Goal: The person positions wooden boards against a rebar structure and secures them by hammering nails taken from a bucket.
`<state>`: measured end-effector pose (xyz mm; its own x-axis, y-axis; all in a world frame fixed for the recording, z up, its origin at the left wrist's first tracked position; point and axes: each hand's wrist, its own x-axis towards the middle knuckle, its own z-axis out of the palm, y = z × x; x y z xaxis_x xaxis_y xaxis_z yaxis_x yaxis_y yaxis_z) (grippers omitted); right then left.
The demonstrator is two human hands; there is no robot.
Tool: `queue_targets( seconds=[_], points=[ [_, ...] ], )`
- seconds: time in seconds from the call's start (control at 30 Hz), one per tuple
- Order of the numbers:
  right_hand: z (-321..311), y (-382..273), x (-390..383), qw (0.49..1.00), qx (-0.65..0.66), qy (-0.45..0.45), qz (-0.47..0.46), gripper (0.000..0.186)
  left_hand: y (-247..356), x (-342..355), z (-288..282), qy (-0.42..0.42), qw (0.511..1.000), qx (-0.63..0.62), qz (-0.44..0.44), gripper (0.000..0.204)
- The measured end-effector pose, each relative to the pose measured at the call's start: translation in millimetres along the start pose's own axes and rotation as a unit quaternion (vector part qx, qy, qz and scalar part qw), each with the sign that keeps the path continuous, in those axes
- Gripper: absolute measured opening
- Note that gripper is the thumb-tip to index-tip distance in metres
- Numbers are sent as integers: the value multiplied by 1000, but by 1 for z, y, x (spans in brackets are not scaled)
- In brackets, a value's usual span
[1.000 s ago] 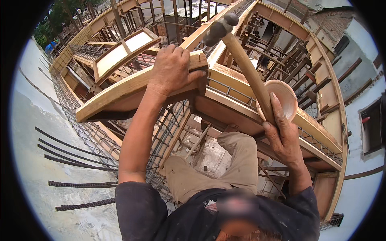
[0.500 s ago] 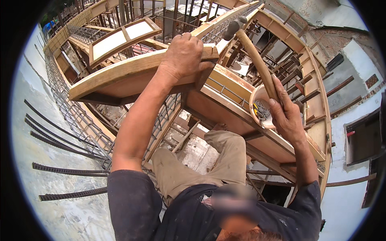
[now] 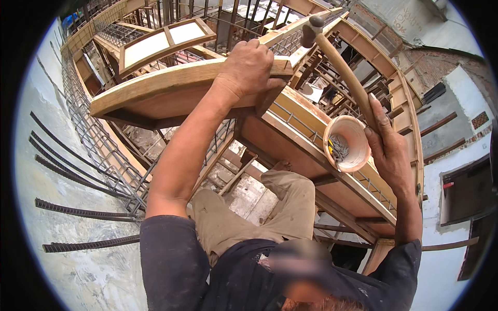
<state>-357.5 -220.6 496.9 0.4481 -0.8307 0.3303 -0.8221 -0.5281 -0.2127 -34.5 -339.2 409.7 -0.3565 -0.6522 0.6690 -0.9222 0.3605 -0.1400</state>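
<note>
The left hand (image 3: 249, 67) is gripping the end of a wooden formwork board (image 3: 171, 90), fingers wrapped over its top edge, holding it against the neighbouring plank (image 3: 306, 150). The right hand (image 3: 391, 153) is closed around the curved wooden handle of a hammer (image 3: 340, 67), whose steel head is hanging raised just beside the board's end. A small pale bowl of nails (image 3: 346, 143) is sitting on the plank, touching the right hand's fingers.

Doing this well likely means keeping the left hand pressing the board steady and its fingers well back from the strike point, and swinging squarely so the bowl is not knocked off.

No desk here: the work is resting on timber formwork over cages of steel rebar (image 3: 104, 155), with loose bars (image 3: 78, 212) lying on grey concrete at the left. Brick and plastered walls are standing to the right, outdoors in daylight
</note>
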Motion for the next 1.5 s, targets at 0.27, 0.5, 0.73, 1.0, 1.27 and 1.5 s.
queue_targets(
  seconds=[0.27, 0.5, 0.73, 1.0, 1.27, 1.5],
  points=[
    [-22, -14, -3, 926, 243, 233, -169, 60, 4, 4, 2, 14, 1000, 1, -19, 63],
    [-2, 11, 7, 994, 82, 49, -55, 61, -6, -5, -7, -3, 1000, 11, -24, 64],
    [4, 9, 1, 936, 262, 196, -131, 47, 5, 0, -1, 0, 1000, 1, -13, 64],
    [-25, -12, 2, 955, 235, 181, -20, 48, -8, 0, -6, 0, 1000, 14, -25, 64],
    [19, 17, 7, 996, 3, -73, 54, 42, -3, 6, 3, 10, 1000, -13, -17, 66],
    [-30, -15, 9, 844, 450, 251, -148, 40, -9, -2, -1, -4, 1000, 4, -27, 64]
  ],
)
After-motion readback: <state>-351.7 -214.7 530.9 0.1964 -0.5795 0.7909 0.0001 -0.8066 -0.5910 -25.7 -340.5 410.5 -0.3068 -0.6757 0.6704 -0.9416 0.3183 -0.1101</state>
